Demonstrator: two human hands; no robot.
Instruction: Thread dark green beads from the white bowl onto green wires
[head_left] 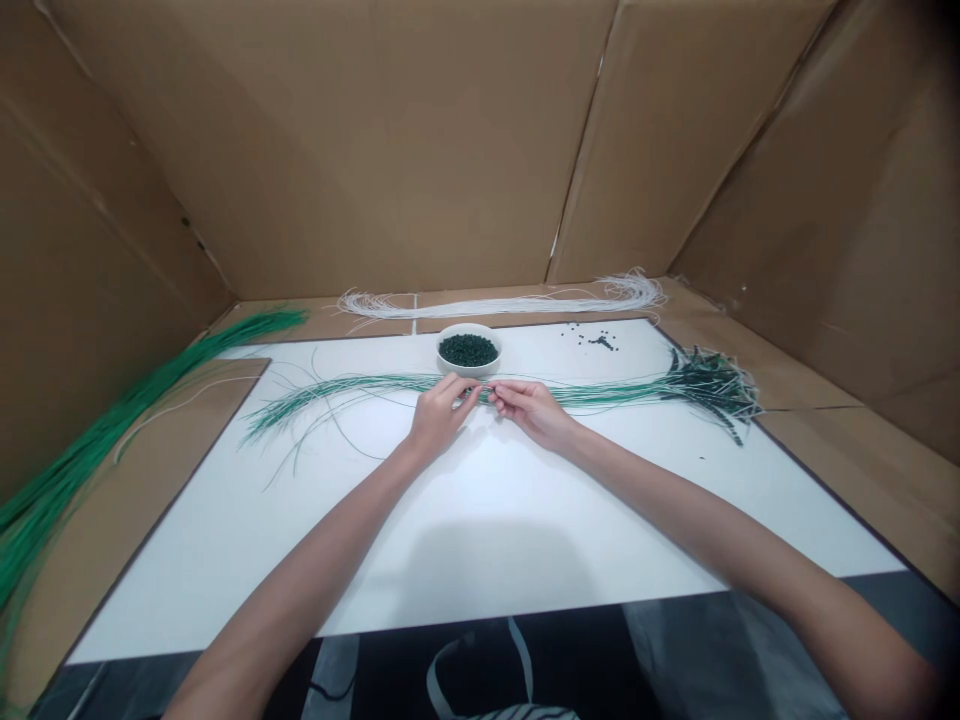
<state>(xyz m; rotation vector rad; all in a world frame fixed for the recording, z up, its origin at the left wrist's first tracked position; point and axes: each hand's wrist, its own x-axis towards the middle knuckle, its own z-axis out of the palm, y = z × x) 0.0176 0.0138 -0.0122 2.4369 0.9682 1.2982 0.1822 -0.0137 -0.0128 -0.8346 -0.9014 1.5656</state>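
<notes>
Striped cloth at the very bottom edge is nearest the camera, well in front of the bowl. Two bare forearms reach in from the lower corners toward the bowl. Left hand and right hand are both narrow, fingers pinched on a long bunch of green wires just in front of the bowl, with the hands almost touching each other. The bunch lies flat across the white surface, extending to both sides of the bowl, with thin loose strands fanning out on the left and dark ends piled up on the right. The bowl is white and holds dark green beads. A few loose beads sit right of the bowl. Behind the bowl, white cords lie along the base of the cardboard wall. A blurry green bundle lies far left of the bowl.
</notes>
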